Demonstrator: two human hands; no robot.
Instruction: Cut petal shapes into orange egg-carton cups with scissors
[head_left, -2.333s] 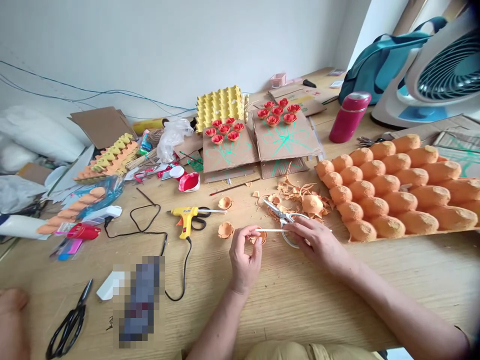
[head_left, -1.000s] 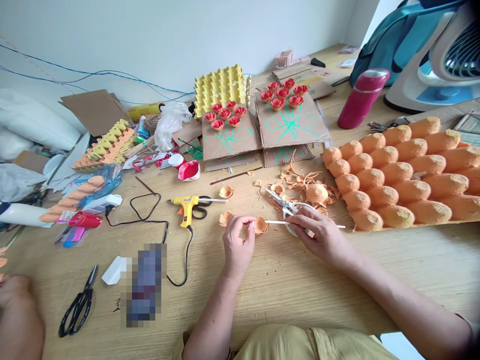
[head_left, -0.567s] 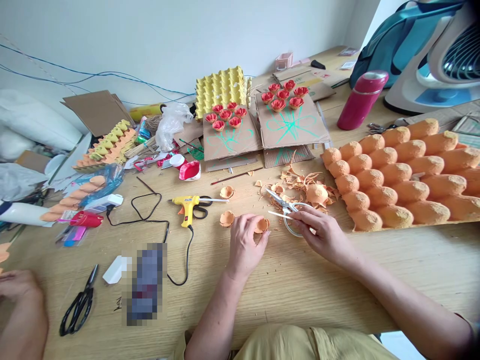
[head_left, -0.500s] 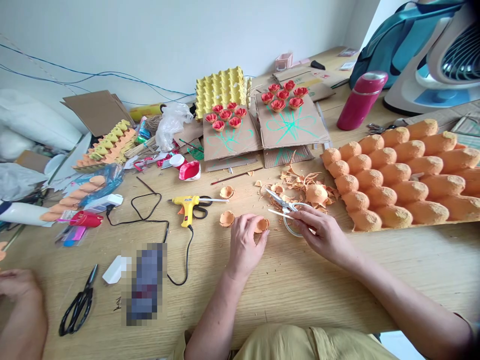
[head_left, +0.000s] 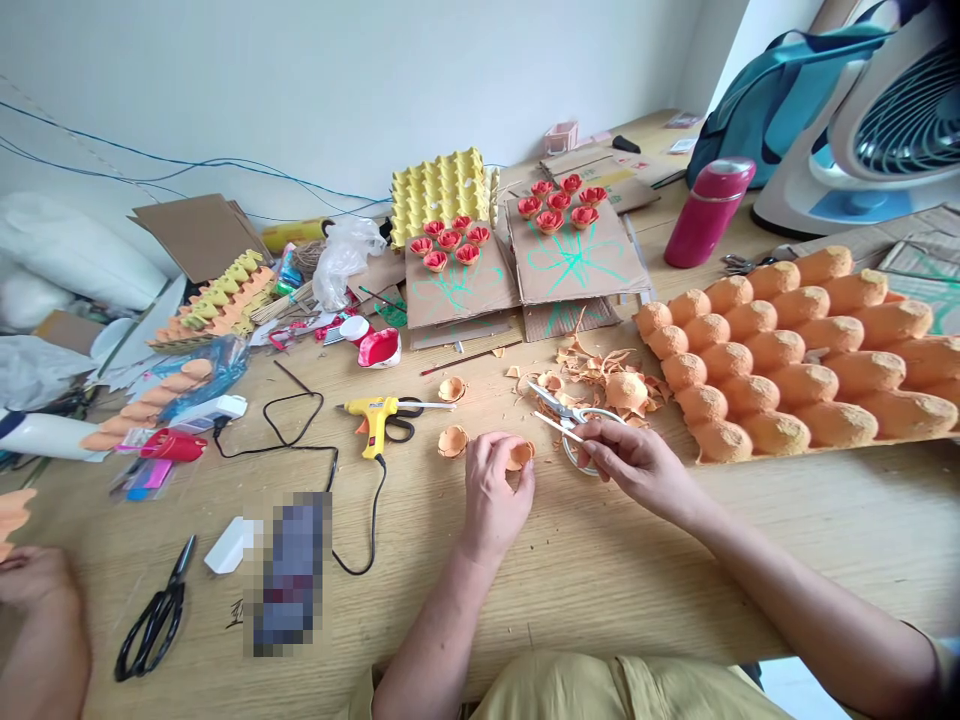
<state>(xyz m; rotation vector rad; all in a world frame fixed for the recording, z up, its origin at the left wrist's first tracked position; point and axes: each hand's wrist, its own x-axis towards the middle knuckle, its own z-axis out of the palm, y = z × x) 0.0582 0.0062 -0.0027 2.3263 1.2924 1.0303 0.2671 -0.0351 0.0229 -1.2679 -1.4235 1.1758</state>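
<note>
My left hand [head_left: 495,495] rests on the table with its fingers curled round a small orange egg-carton cup [head_left: 520,456]. Between the thumb and fingers of my right hand [head_left: 637,465] is a thin white stick [head_left: 556,425], its free end pointing left toward the cup. Scissors with white handles [head_left: 561,402] lie partly under my right hand. Two more cut cups, one near [head_left: 452,441] and one farther off [head_left: 452,389], sit left of my left hand. Beyond the scissors is a heap of orange carton scraps [head_left: 592,375].
A yellow glue gun [head_left: 379,415] with a black cord lies left. Black scissors [head_left: 157,610] and another person's hand [head_left: 37,580] are at far left. An orange egg tray [head_left: 795,360] fills the right, beneath a pink bottle [head_left: 709,215]. Cardboard panels with red flowers [head_left: 574,255] stand behind.
The white stick has tipped slightly, its free end higher. My left hand stays at the cup. At far left, the other person's orange carton piece shows more. The view has shifted a little.
</note>
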